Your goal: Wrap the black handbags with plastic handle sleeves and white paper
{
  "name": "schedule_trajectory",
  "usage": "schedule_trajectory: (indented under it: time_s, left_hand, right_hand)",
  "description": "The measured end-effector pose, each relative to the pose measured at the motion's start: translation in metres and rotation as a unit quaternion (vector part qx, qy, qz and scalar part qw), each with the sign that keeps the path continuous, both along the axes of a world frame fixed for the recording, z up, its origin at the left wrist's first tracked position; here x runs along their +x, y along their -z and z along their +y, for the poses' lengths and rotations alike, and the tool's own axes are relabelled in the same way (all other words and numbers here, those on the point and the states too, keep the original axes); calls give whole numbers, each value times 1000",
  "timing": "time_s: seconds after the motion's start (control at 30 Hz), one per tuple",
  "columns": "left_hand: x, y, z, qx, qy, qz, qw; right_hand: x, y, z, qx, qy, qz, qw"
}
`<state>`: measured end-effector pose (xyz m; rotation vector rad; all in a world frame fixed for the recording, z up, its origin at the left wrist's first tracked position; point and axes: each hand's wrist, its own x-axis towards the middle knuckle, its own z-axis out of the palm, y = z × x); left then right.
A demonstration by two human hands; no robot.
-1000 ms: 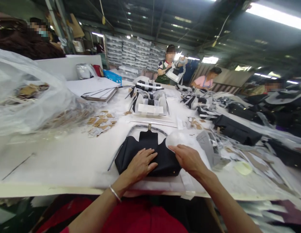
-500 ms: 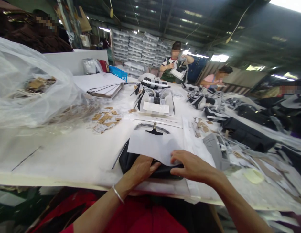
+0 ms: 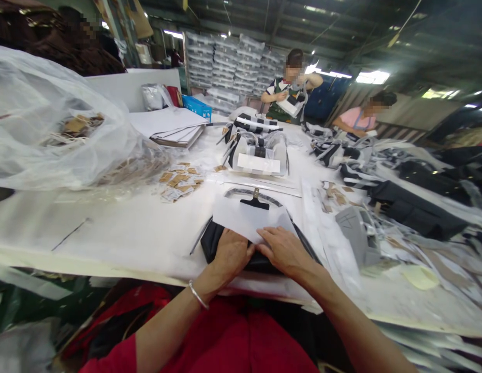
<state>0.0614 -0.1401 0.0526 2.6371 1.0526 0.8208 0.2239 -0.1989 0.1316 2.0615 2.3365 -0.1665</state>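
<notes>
A black handbag (image 3: 210,242) lies at the table's front edge, its handle wrapped and looped away from me. Over its upper side rests a white paper sheet (image 3: 235,215), with a black tab and metal clasp (image 3: 255,201) lying on top. My left hand (image 3: 232,254) grips the bag's near edge; its fingertips are hidden under the paper and its thumb is outside. Close beside it, my right hand (image 3: 282,249) has bent fingers over the paper's lower edge and its thumb below, pinching there. The two thumbs nearly meet.
Ahead sits a grey-and-black bag (image 3: 260,163) with wrapped handles. Brown tags (image 3: 181,180) and a clear plastic sack (image 3: 66,155) are on the left. A grey tape dispenser (image 3: 355,235) and black bags (image 3: 415,207) lie right. Two co-workers (image 3: 289,90) work across the table.
My right hand has come down and left from above the bag, closing at the paper's edge beside my left hand. My left hand stays at the bag. The view has shifted slightly.
</notes>
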Motion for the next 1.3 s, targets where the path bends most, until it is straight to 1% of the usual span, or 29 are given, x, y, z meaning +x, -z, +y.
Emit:
schedule_trajectory:
  time_s: [0.03, 0.1, 0.17, 0.23, 0.3, 0.43, 0.47, 0.53, 0.57, 0.63, 0.73, 0.8, 0.87, 0.97, 1.1, 1.2, 1.3]
  left_hand:
    - [-2, -3, -1, 7, 10, 22, 1000]
    - [-7, -11, -1, 9, 55, 51, 997]
    - [-10, -17, 1, 9, 96, 55, 994]
    - [-12, -20, 2, 6, 110, 52, 993]
    - [-12, -19, 1, -3, 106, 66, 992]
    - [-15, -12, -3, -17, 88, 104, 991]
    - [-16, -11, -4, -15, 88, 104, 991]
    - [-20, -10, -6, -8, 84, 97, 992]
    - [-22, -9, -8, 3, 78, 82, 994]
    - [-26, -7, -10, 52, 56, 16, 997]
    - [-31, -2, -13, 161, 13, -98, 982]
    - [-33, 0, -16, 200, -9, -102, 974]
    - [-34, -2, -18, 204, -20, -66, 977]
    - [-33, -9, -21, 180, -4, -38, 983]
    - [-31, -15, -23, 154, 33, -78, 984]
    - [-30, -12, -22, 159, 41, -102, 981]
    - [-32, -5, -19, 174, 58, -83, 979]
  right_hand:
    - [-4, -4, -3, 1, 5, -17, 1000]
    - [-13, -14, -9, -1, 13, -49, 999]
    - [-21, -24, -14, -12, 30, -79, 996]
    - [-27, -30, -18, -22, 52, -104, 993]
    - [-29, -29, -19, -20, 46, -110, 993]
    - [-25, -12, -17, -13, -35, -45, 998]
    - [-23, -8, -17, -17, -41, -27, 999]
    - [-21, -2, -18, -22, -28, -11, 999]
    - [-21, 0, -19, -22, -18, -11, 1000]
    - [-23, 0, -21, -20, -3, -20, 1000]
    - [-25, -3, -24, -18, 3, -37, 999]
    - [-26, -4, -26, -18, 4, -46, 999]
    - [-26, -4, -28, -19, 9, -56, 998]
    - [-23, -3, -33, -21, 11, -68, 997]
    - [-19, -3, -36, -20, -2, -53, 998]
    - [-17, -10, -33, -36, 0, -30, 999]
    - [-17, -19, -25, -57, 3, -17, 998]
